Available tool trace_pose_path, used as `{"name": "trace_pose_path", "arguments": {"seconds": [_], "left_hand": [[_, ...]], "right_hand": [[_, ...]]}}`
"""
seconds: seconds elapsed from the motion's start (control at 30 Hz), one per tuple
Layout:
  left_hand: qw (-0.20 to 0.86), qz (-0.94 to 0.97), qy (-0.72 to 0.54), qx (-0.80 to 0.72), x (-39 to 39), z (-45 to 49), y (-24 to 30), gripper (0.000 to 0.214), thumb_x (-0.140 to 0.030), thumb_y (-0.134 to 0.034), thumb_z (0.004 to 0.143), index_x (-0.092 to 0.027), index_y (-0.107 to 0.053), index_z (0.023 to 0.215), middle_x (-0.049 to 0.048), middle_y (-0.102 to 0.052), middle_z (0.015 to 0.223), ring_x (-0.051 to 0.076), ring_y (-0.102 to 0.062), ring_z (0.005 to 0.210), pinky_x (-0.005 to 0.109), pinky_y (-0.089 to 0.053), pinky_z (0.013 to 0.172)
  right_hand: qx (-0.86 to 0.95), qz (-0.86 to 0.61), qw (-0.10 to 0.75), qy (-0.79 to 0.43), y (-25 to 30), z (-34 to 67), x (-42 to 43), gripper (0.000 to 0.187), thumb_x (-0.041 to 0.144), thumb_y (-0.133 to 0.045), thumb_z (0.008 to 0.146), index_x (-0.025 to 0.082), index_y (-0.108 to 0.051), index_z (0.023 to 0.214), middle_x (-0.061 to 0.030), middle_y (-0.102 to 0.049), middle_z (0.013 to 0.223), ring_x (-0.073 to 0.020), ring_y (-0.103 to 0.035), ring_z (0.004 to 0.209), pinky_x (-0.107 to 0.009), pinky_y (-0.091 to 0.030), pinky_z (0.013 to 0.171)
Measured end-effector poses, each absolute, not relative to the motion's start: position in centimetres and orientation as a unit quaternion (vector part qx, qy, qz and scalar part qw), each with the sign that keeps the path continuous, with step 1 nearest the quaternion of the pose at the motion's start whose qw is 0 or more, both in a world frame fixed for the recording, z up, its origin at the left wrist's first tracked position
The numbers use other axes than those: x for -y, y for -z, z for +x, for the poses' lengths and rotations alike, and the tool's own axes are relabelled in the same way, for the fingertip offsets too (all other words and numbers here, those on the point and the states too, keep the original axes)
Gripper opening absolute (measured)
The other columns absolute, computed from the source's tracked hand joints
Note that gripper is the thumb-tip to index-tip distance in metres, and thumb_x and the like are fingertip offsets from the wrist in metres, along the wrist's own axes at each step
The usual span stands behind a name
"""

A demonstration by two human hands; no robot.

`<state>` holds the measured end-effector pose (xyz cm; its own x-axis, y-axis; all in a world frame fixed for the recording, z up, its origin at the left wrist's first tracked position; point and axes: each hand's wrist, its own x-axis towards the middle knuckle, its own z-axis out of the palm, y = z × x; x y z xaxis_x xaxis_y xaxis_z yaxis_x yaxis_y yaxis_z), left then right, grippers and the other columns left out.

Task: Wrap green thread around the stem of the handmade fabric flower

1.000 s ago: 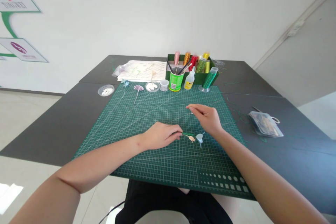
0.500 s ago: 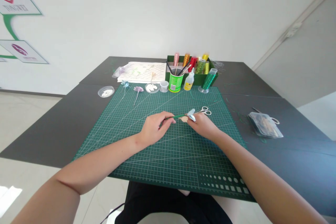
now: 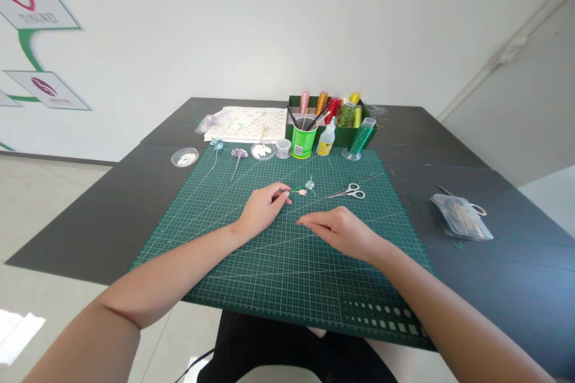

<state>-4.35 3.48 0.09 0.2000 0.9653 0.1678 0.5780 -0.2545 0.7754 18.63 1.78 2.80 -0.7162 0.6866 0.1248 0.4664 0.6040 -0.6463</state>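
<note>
My left hand (image 3: 262, 206) pinches the green-wrapped stem of a small wire flower sprig (image 3: 303, 189), which carries a peach petal and a pale blue petal at its tip, just above the green cutting mat (image 3: 251, 263). My right hand (image 3: 338, 229) rests on the mat a little nearer to me, fingers loosely stretched to the left, holding nothing. Small silver scissors (image 3: 349, 192) lie on the mat to the right of the sprig.
At the mat's far edge stand a green cup of tools (image 3: 302, 139), a glue bottle (image 3: 326, 140), a green thread spool (image 3: 358, 139), a green box of spools (image 3: 345, 116), small dishes (image 3: 184, 157), two finished flowers (image 3: 236, 155) and papers (image 3: 247, 122). A plastic bag (image 3: 460, 216) lies at right.
My right hand has let go of the sprig and dropped back onto the mat nearer to me. My left hand has carried the sprig a little farther away. The scissors lie uncovered.
</note>
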Motion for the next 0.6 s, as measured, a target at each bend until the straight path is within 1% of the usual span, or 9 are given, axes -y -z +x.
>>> {"name": "trace_pose_path", "arguments": {"seconds": [0.13,0.27,0.33,0.4,0.5,0.6], "left_hand": [[0.312,0.757,-0.278,-0.503,-2.8,-3.8,-0.7,0.019,-0.025,-0.056,0.100,-0.022,-0.073,0.107,-0.0040,-0.081,0.087,0.014,-0.070,0.070,0.025,-0.046,0.067],[0.330,0.793,-0.235,-0.455,-1.9,-3.4,-1.2,0.020,-0.025,-0.056,0.101,-0.025,-0.076,0.104,-0.0066,-0.080,0.089,0.010,-0.066,0.063,0.023,-0.044,0.062],[0.330,0.805,-0.221,-0.441,-1.6,-3.3,-1.2,0.021,-0.023,-0.056,0.100,-0.025,-0.076,0.107,-0.0072,-0.080,0.089,0.009,-0.065,0.059,0.022,-0.043,0.060],[0.332,0.814,-0.207,-0.428,-1.4,-3.2,-1.2,0.022,-0.023,-0.056,0.100,-0.025,-0.075,0.110,-0.0065,-0.081,0.091,0.009,-0.066,0.060,0.022,-0.045,0.060],[0.337,0.825,-0.196,-0.409,-1.3,-3.1,-1.2,0.022,-0.023,-0.056,0.101,-0.024,-0.076,0.110,-0.0045,-0.081,0.093,0.011,-0.070,0.066,0.022,-0.049,0.065],[0.337,0.837,-0.196,-0.384,-1.2,-3.1,-1.3,0.023,-0.024,-0.056,0.101,-0.022,-0.076,0.112,-0.0035,-0.082,0.095,0.012,-0.073,0.071,0.023,-0.053,0.070]], "right_hand": [[0.829,-0.340,0.267,-0.354,-4.0,19.1,-1.6,0.033,0.032,-0.051,0.101,0.020,-0.081,0.111,-0.0032,-0.082,0.090,-0.0159,-0.072,0.069,-0.026,-0.052,0.064],[0.791,-0.366,0.330,-0.364,-4.8,19.4,-1.9,0.031,0.033,-0.056,0.098,0.020,-0.082,0.106,-0.0041,-0.080,0.085,-0.0160,-0.069,0.067,-0.027,-0.050,0.060],[0.777,-0.383,0.346,-0.361,-4.9,19.4,-2.1,0.031,0.033,-0.056,0.097,0.019,-0.083,0.104,-0.0046,-0.080,0.083,-0.0161,-0.068,0.066,-0.027,-0.049,0.059],[0.767,-0.398,0.354,-0.358,-4.7,19.4,-2.4,0.032,0.035,-0.057,0.096,0.018,-0.083,0.102,-0.0055,-0.080,0.085,-0.0167,-0.068,0.067,-0.028,-0.049,0.060],[0.758,-0.411,0.364,-0.353,-4.3,19.5,-2.7,0.031,0.036,-0.057,0.096,0.019,-0.083,0.102,-0.0064,-0.081,0.092,-0.0187,-0.070,0.074,-0.029,-0.051,0.064],[0.753,-0.429,0.364,-0.342,-3.8,19.6,-3.1,0.031,0.037,-0.057,0.096,0.020,-0.083,0.102,-0.0057,-0.081,0.089,-0.0180,-0.068,0.070,-0.030,-0.050,0.062]]}}
